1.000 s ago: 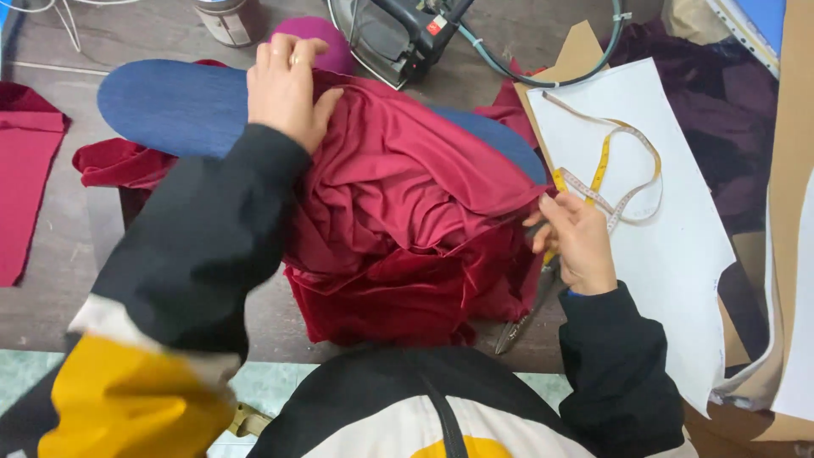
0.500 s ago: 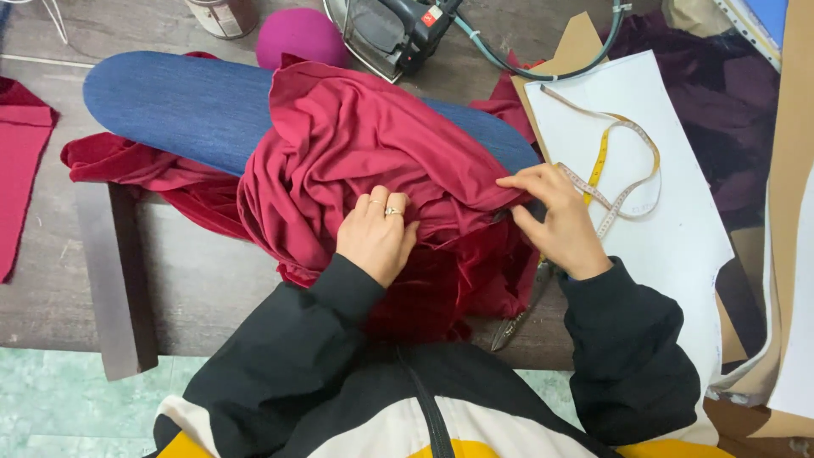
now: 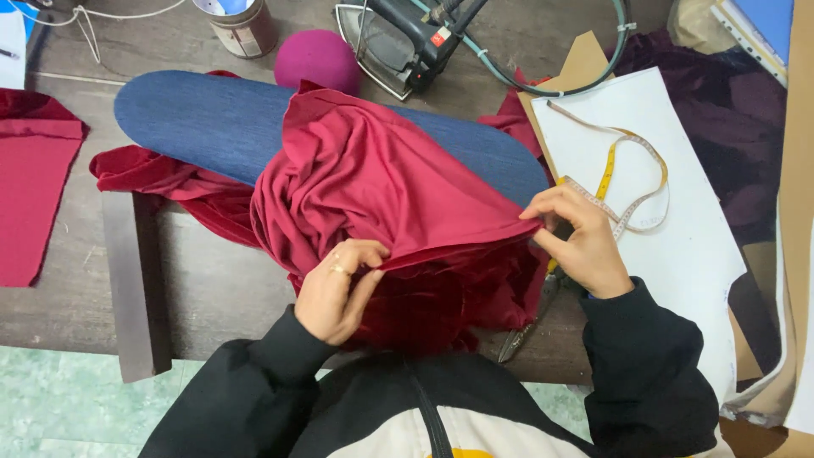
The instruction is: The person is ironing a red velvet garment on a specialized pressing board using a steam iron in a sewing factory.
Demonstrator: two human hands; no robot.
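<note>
A dark red garment (image 3: pixel 381 187) lies bunched over a long blue padded ironing board (image 3: pixel 203 123) on the wooden table. My left hand (image 3: pixel 335 288), with a ring on one finger, pinches a folded edge of the red garment near its front. My right hand (image 3: pixel 577 237) grips the same edge at the right end, pulling it taut between both hands. Part of the garment hangs down toward my lap, hidden under the fold.
An electric iron (image 3: pixel 407 38) with a cable stands behind the board, beside a magenta ball-shaped pad (image 3: pixel 318 59) and a tin (image 3: pixel 242 25). A yellow tape measure (image 3: pixel 619 182) lies on white pattern paper (image 3: pixel 678 246). Scissors (image 3: pixel 530 318) poke out at the table's front edge. Red cloth (image 3: pixel 34 195) lies left.
My left hand came back from the far side of the board to the garment's near edge. Both hands now hold one folded edge stretched between them; the right hand shifted slightly right.
</note>
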